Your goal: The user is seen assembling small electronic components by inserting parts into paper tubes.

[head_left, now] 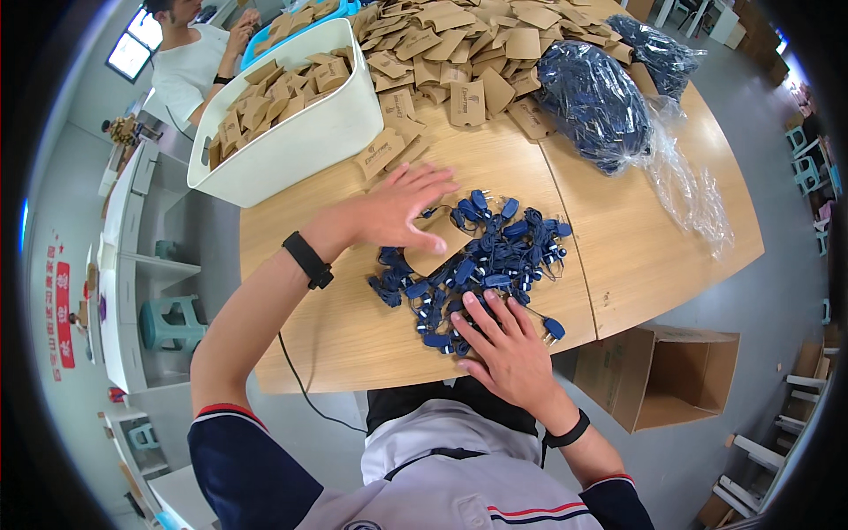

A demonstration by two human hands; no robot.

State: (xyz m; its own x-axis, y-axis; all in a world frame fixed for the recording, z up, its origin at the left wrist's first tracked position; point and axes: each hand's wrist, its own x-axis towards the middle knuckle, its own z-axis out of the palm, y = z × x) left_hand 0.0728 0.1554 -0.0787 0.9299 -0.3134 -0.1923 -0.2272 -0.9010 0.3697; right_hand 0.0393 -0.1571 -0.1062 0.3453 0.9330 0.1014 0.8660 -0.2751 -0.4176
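Observation:
A loose pile of dark blue corded earphones [521,231], with bundled cords and blue plugs, some showing metal prongs, lies on the wooden table in front of me. My left hand [397,212] is over the pile's far left side, its fingers spread and nothing in them. My right hand [511,352] lies with fingers stretched out on the pile's near edge, touching the cords. One blue plug [554,329] sits apart, just right of that hand. Flat brown paper boxes [382,152] lie beyond my left hand.
A white bin [291,150] of folded brown boxes stands far left. More boxes [467,102] heap at the back. Plastic bags of dark blue goods [594,106] lie far right. An open carton [658,375] is beside the table. A person [185,66] sits beyond the bin.

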